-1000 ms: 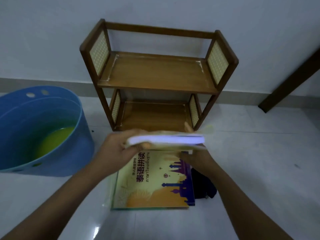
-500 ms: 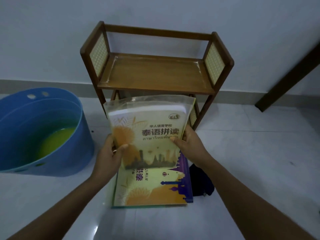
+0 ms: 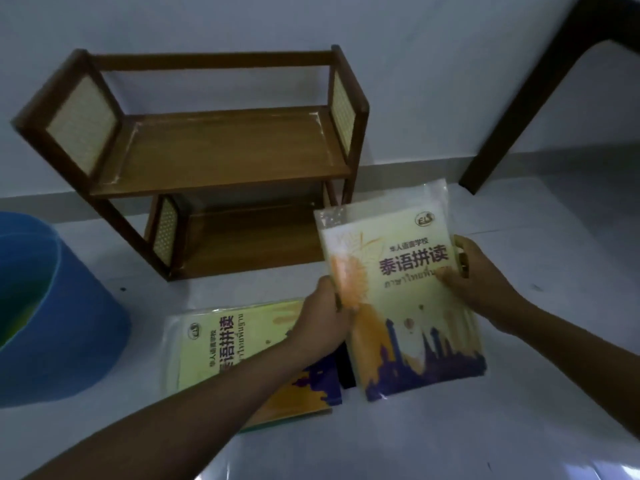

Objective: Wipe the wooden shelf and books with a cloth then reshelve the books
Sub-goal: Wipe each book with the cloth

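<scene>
Now, book: yellow plastic-wrapped paperback book (image 3: 401, 289), cover up.
Left hand (image 3: 325, 318): grips its left edge.
Right hand (image 3: 481, 282): grips its right edge.

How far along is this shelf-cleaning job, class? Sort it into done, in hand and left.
Done: the wooden shelf has both boards bare, so the books are off it. In hand: the left hand and right hand grip a plastic-wrapped book. Left: a second book lies on the floor, and neither is reshelved. Whether wiping is finished cannot be told.
</scene>
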The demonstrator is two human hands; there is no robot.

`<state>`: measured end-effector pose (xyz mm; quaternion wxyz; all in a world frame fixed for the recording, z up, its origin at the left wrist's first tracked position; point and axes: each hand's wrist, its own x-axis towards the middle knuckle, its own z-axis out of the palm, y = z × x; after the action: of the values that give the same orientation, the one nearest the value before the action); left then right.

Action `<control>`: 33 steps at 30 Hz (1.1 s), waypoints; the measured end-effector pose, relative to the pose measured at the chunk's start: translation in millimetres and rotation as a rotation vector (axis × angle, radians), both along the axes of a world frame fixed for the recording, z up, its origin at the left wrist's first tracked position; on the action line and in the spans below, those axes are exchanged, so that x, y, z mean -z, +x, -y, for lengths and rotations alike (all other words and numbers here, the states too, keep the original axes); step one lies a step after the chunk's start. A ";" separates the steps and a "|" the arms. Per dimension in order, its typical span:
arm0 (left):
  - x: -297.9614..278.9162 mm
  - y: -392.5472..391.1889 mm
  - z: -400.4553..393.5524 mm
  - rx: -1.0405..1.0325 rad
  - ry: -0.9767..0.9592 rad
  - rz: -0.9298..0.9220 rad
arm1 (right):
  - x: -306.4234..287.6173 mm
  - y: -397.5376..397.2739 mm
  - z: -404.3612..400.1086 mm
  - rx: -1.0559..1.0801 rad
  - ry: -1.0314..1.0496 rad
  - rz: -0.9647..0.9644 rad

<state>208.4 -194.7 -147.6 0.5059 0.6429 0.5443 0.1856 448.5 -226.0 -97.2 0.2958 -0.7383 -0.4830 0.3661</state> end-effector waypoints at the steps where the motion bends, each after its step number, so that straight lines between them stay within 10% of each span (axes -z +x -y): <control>1: 11.5 19.1 -4.3 0.009 -0.094 0.000 | 16.6 11.3 -0.8 0.045 -0.008 0.055; 10: 74.3 87.6 -28.8 0.010 -0.568 0.152 | 130.9 55.5 -32.6 0.087 -0.178 0.303; 15: 62.8 57.2 -31.2 0.201 -0.395 0.005 | 146.1 37.2 -38.7 0.049 -0.396 0.635; 22: 45.7 -135.2 -26.5 0.595 0.132 -0.634 | 128.9 -73.1 26.2 -1.003 -0.267 0.812; 33: 100.7 -253.5 30.1 0.439 0.148 -0.735 | 117.3 -105.7 -1.0 -0.133 0.092 0.374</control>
<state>-45.1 -224.8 -248.4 0.2585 0.8013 0.5239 -0.1290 342.8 -225.0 -214.5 0.2095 -0.7457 -0.5933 0.2191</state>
